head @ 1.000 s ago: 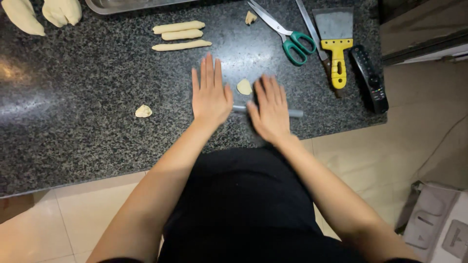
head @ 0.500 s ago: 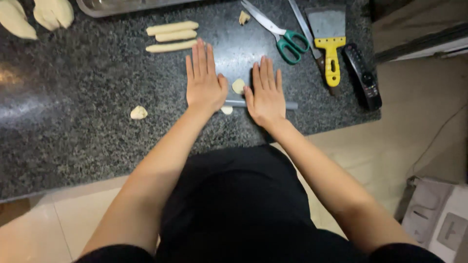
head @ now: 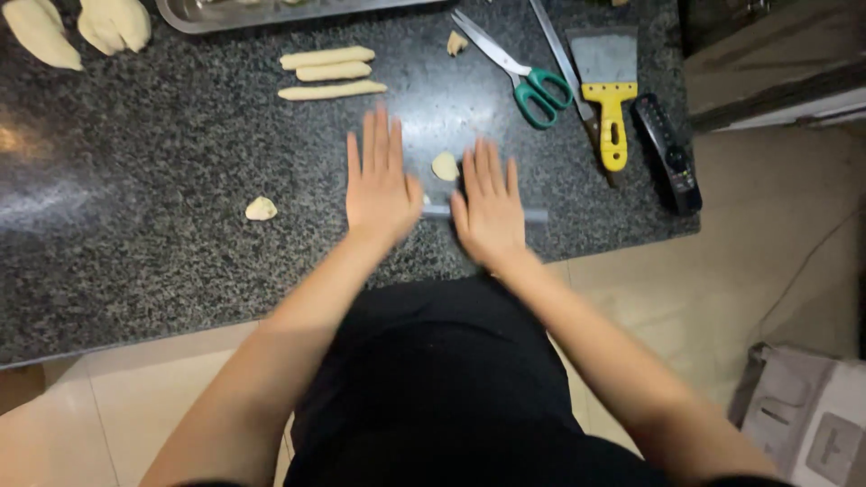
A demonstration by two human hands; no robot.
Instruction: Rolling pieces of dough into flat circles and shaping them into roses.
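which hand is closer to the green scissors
Right. The right hand lies flat on the counter just below and left of the green scissors, while the left hand is flat further left, with the right hand's side between it and them.

Overhead head-camera view under moderately bright, warm indoor light. A broad, soft glare patch sits on the polished dark granite counter (head: 135, 207) at its left side, and a second, paler sheen lies near the green-handled scissors (head: 519, 72), which suggests a light source above and beyond the counter. Shadows are weak and diffuse; only faint dark edges show beneath the left hand (head: 381, 185) and right hand (head: 489, 206). The right hand and both forearms show slight motion blur, with soft outlines. The counter's speckle is reasonably sharp at centre. Detail softens toward the frame edges, and the lower right corner appears smeared and pale.
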